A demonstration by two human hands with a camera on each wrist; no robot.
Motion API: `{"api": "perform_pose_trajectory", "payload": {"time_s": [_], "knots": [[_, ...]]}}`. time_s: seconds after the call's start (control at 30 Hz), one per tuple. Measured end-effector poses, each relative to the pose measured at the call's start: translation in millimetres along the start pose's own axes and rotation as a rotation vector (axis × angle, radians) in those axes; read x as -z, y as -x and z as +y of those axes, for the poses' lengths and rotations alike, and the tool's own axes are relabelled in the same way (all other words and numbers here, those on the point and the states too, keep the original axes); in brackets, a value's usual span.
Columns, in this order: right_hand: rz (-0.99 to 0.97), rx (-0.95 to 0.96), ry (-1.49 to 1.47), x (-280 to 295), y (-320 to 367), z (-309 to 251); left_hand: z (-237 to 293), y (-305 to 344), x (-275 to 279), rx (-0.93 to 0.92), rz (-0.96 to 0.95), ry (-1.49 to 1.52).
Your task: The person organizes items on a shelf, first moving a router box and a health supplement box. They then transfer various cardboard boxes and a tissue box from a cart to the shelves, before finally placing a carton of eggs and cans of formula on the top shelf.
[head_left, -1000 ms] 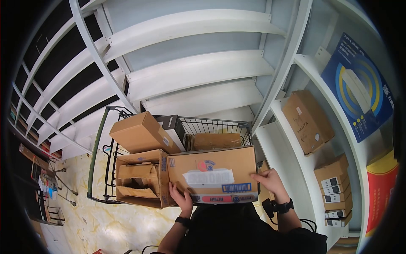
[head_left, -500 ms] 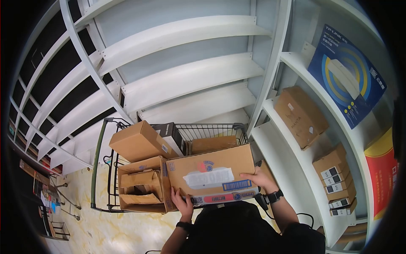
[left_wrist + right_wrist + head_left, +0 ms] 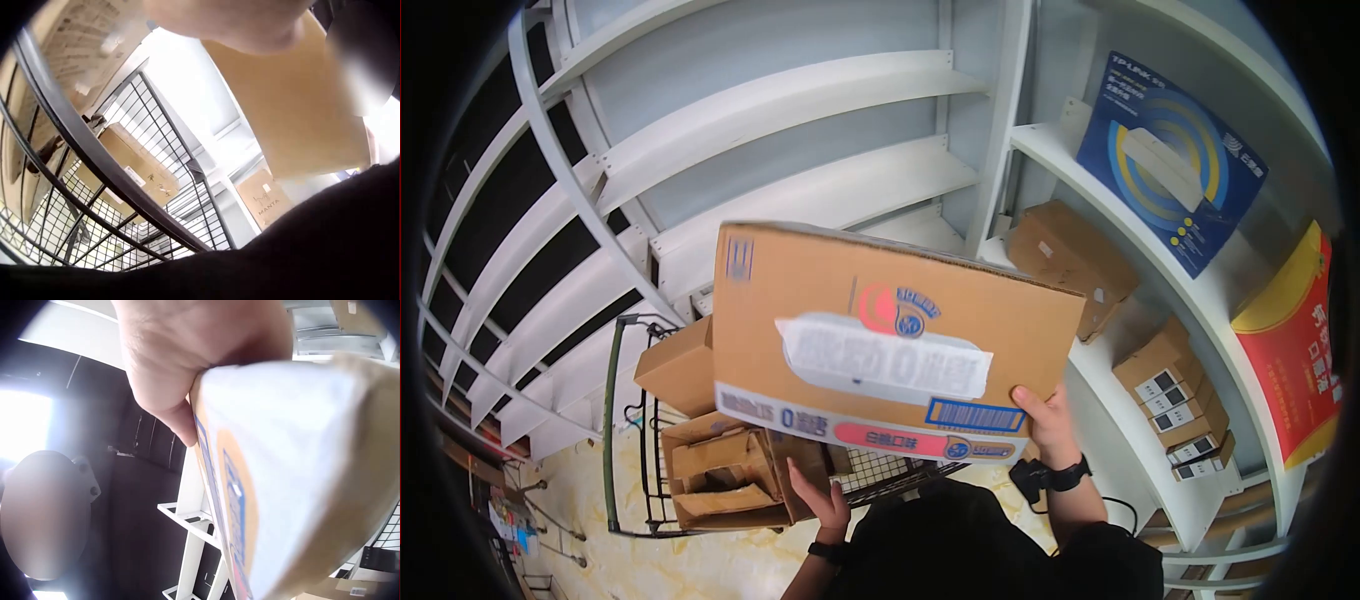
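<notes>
My right hand [image 3: 1052, 432] grips printed carton [image 3: 890, 345], lower-right | its long axis runs left, hiding shopping cart [image 3: 611, 440] far-right corner | my left hand [image 3: 825, 507] below, fingers straight, contact unclear

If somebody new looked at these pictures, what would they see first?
Probably the big cardboard box in the middle of the head view, gripped near its right end by the person's right hand. Next, their eyes might jump to the bright blue TP-LINK panel at the upper right, then to the red and yellow panel near the right edge.
</notes>
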State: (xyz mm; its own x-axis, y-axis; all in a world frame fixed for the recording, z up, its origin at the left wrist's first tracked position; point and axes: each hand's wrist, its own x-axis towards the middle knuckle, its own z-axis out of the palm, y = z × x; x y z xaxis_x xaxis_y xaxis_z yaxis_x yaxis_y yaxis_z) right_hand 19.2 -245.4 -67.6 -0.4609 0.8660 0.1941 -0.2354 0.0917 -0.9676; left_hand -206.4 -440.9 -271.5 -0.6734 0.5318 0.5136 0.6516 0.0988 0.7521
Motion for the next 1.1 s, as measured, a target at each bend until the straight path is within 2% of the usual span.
{"api": "perform_pose_trajectory", "payload": {"time_s": [0.07,0.13,0.2,0.3,0.33,0.4,0.47,0.6,0.67,0.73,0.8,0.87,0.93,0.97,1.03,1.1], "knots": [[0.203,0.055,-0.120,-13,2,1,0,2,-3,-0.013,-0.155,0.036],[0.251,0.055,-0.155,-18,6,5,-3,7,-10,-0.072,-0.144,0.105],[0.258,0.004,-0.173,-21,10,5,-15,19,-11,-0.012,-0.499,0.087],[0.248,0.005,-0.042,-20,18,16,-34,38,-19,0.120,-0.984,-0.148],[0.235,-0.014,0.045,-20,22,21,-37,43,-18,0.106,-0.999,-0.144],[0.255,-0.056,0.122,-24,31,36,-41,49,-16,-0.195,-0.971,-0.314],[0.287,-0.074,0.249,-33,40,49,-46,53,-19,-0.248,-0.960,-0.302],[0.360,-0.307,0.353,-35,67,66,-55,56,-20,-0.240,-0.959,-0.287],[0.419,-0.284,0.335,-36,77,68,-57,58,-20,-0.281,-0.926,-0.259],[0.377,-0.265,0.426,-33,86,70,-47,55,-15,-0.353,-0.883,-0.233],[0.423,-0.273,0.424,-31,93,75,-38,51,-11,-0.326,-0.886,-0.218],[0.385,-0.281,0.426,-29,102,85,-40,51,-13,-0.319,-0.876,-0.162],[0.411,-0.191,0.450,-32,111,90,-46,53,-10,-0.218,-1.034,-0.281],[0.394,-0.166,0.491,-32,118,97,-68,66,-17,-0.350,-0.892,-0.194],[0.312,-0.148,0.552,-29,131,88,-67,63,-16,-0.398,-0.904,-0.182],[0.312,-0.141,0.519,-27,148,72,-53,57,-11,-0.427,-0.868,-0.137]]}}
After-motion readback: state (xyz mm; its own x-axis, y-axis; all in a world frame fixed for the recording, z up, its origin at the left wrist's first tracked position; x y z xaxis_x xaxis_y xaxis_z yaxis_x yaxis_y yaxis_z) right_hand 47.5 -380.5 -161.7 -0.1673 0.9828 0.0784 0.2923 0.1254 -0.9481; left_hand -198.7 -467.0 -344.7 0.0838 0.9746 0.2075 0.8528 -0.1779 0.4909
